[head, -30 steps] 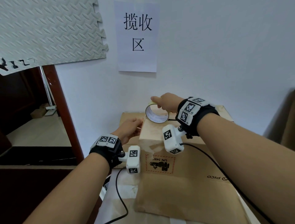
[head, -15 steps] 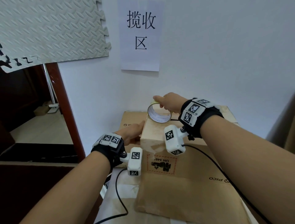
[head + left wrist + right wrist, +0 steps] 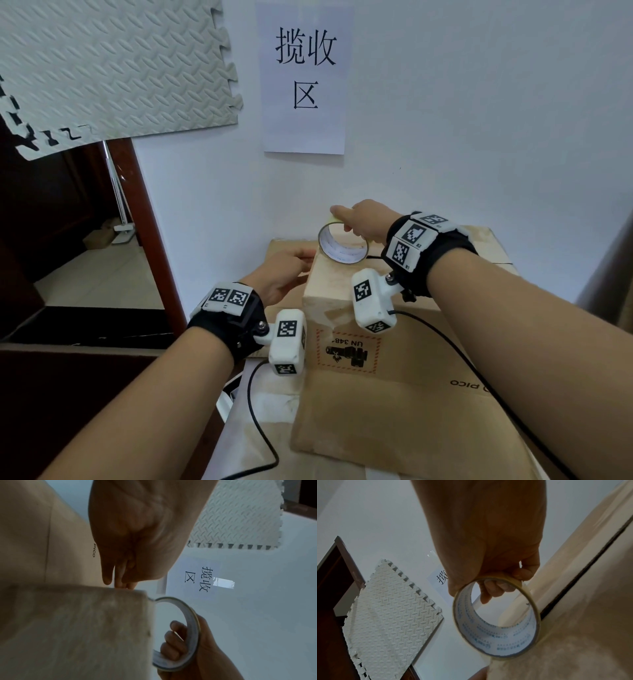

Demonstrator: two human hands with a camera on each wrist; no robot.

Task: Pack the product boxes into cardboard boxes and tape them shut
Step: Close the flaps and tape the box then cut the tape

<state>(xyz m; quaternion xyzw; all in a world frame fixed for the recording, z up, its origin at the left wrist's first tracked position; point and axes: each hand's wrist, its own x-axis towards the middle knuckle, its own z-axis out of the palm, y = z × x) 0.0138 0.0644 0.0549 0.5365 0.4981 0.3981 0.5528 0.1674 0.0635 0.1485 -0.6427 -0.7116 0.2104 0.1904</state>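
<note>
Right hand: the right hand (image 3: 364, 219) grips the tape roll (image 3: 343, 247), fingers (image 3: 494, 588) hooked through its hollow core and thumb over the outer rim, so the roll is firmly held.
Tape roll: it stands on edge, its lower rim touching the top of the small cardboard box (image 3: 337, 284) near the box's far left corner; the head view shows a pale, printed inner core and a thin layer of clear tape around it.
Left hand: the left hand (image 3: 281, 274) lies against the left side of the small cardboard box, fingers nearly straight and together, fingertips (image 3: 120, 585) reaching the upper edge; it presses flat and clasps nothing.
Small cardboard box: closed, worn and pale on top, it sits on the large cardboard box (image 3: 411, 383), towards that one's far left part.
Large cardboard box: brown, flaps down, printed with a red-framed UN label and the word PICO; a dark seam between the flaps shows in the right wrist view.
Wrists: each carries a black band with square markers and a white camera block, a black cable trailing over the cardboard.
Wall: white, just behind the boxes, with a paper sign (image 3: 305, 75) bearing large characters.
Further left: a grey foam mat (image 3: 113, 68) hangs on the wall above a dark doorway with a red-brown frame.
</note>
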